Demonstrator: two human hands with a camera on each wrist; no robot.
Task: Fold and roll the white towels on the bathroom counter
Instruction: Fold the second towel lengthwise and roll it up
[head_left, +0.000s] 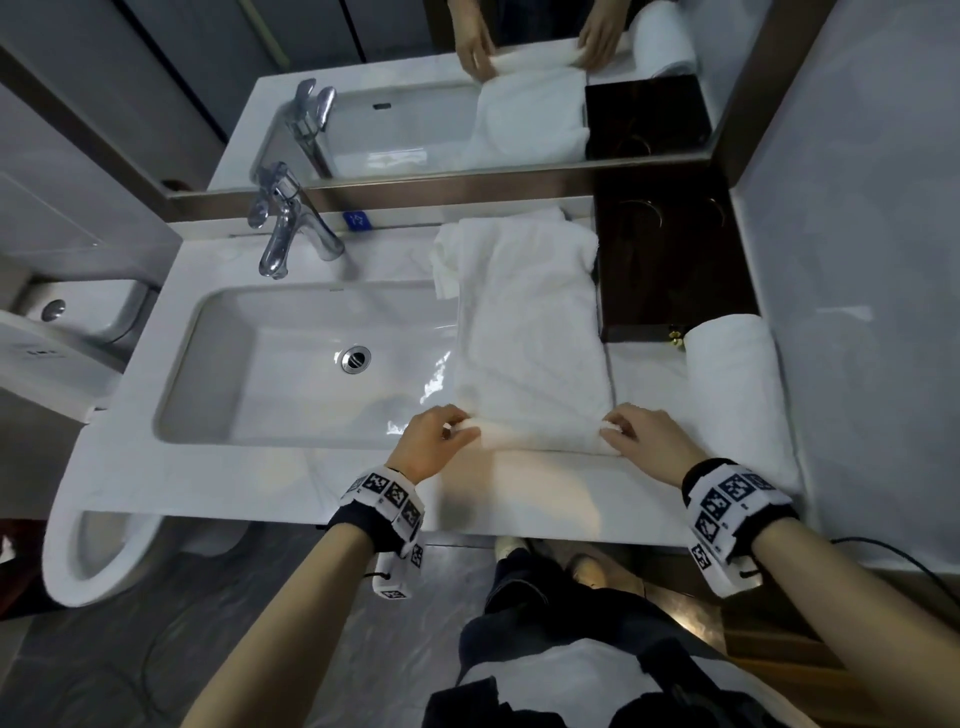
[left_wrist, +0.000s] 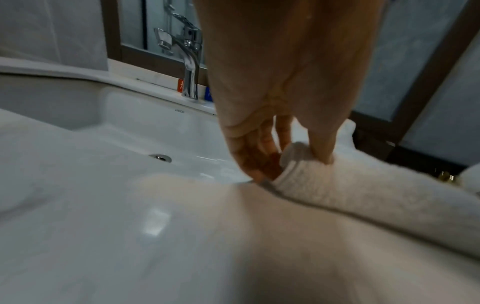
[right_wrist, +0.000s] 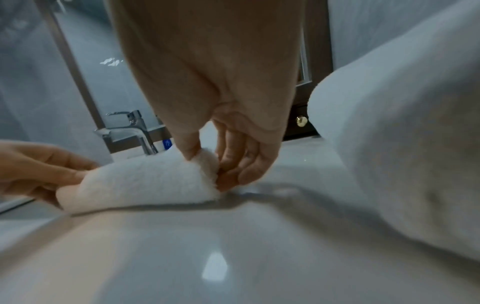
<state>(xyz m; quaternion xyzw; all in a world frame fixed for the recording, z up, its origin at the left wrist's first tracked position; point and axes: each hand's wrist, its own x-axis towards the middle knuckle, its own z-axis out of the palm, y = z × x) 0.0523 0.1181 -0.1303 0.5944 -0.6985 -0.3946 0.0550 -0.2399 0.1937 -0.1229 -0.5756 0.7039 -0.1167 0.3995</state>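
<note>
A white towel (head_left: 524, 322) lies folded into a long strip on the counter, partly over the sink's right edge, and its near end is turned into a small roll (head_left: 535, 436). My left hand (head_left: 441, 431) pinches the roll's left end (left_wrist: 296, 156) between thumb and curled fingers. My right hand (head_left: 628, 431) pinches the roll's right end (right_wrist: 205, 164) the same way. In the right wrist view the roll (right_wrist: 145, 185) stretches between both hands. A finished rolled towel (head_left: 732, 384) lies to the right of my right hand; it also fills the right of the right wrist view (right_wrist: 402, 164).
The white sink basin (head_left: 291, 364) with a chrome faucet (head_left: 285, 228) sits left of the towel. A dark wooden box (head_left: 670, 260) stands at the back right against the mirror (head_left: 467, 104). A toilet (head_left: 88, 551) is at the lower left. The counter's front strip (head_left: 519, 499) lies before the roll.
</note>
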